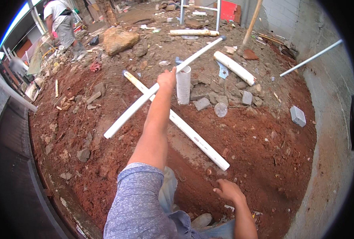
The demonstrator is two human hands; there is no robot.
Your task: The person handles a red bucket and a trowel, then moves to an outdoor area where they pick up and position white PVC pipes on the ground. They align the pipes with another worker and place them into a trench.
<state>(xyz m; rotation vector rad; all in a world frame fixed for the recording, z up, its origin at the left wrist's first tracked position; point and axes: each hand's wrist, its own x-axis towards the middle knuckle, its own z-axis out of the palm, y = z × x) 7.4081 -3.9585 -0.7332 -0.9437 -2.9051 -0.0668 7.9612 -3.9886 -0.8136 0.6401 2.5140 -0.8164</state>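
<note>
A long white PVC pipe (131, 114) is held slantwise in the grip of my left hand (167, 78), its far end fitted with a grey piece. Beneath it, a second white pipe (197, 138) lies on the red soil and crosses under my left forearm. Just beyond my left hand, a short, thick white pipe (183, 88) stands upright in the ground. My right hand (229, 190) hangs low near the close end of the lying pipe, fingers loosely apart and holding nothing.
A thick white pipe (234, 67) lies among rubble. A grey block (298, 116) rests near the concrete wall (332, 131) on the right, where a thin pipe (310, 58) leans. Far left, a person (61, 24) stands past a large rock (121, 40). A ladder (201, 6) stands behind.
</note>
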